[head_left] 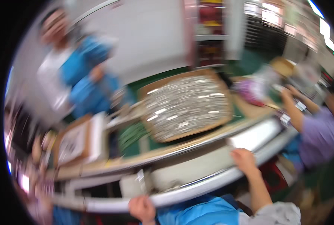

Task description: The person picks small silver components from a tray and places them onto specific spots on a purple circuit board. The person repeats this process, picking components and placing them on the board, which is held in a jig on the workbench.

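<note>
The whole picture is smeared by motion. My left hand (141,208) is closed like a fist at the white front rail (182,197) of a long bench. Whether anything is inside its fingers is hidden. Further right, my right hand (245,161) reaches over the same rail with its fingers curled together. Its fingertips are by the near corner of a bright white flat surface (255,135); what they hold, if anything, is too blurred to make out. Between my hands runs a pale bench channel (197,165), with a small metallic block (142,182) standing near my left hand.
Beyond the channel, a large cardboard tray (144,90) holds many silvery strips. Green strips (133,135) and an open carton (90,140) are left of it. A person in blue (88,71) stands far left; another person in purple (322,131) works at right beside plastic bags (262,82).
</note>
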The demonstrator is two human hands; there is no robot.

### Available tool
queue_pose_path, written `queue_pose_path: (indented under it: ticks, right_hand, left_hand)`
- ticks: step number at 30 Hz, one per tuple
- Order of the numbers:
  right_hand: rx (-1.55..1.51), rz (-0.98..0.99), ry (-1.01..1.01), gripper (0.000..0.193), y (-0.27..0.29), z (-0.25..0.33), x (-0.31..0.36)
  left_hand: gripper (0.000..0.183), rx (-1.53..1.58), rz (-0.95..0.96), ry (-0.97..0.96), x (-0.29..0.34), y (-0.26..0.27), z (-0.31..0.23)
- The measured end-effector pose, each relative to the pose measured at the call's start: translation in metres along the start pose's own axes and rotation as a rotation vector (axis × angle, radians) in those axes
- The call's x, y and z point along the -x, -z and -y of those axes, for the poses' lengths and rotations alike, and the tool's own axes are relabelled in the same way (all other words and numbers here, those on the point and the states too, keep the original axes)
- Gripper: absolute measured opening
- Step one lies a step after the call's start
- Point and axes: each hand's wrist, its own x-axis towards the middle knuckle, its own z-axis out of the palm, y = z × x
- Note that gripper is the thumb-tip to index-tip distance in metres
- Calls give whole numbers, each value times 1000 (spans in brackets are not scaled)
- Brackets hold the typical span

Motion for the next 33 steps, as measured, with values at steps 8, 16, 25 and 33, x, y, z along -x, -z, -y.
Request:
queue_pose_path:
  ticks: [8,16,25,33]
  right_hand:
    - [-140,46,117,16,17,4,33]
    - [-168,92,-1,33,5,20,33]
    - [-312,-647,-69,83,94,-59,-113]
    - [-420,-766,-516,24,223,-211,-162]
  left_hand:
    - [7,241,87,200,-15,67,-1]
    - [10,114,19,394,-12,106,106]
    - [27,-37,92,399,-8,125,150]
    - [29,-217,-44,275,-6,93,134]
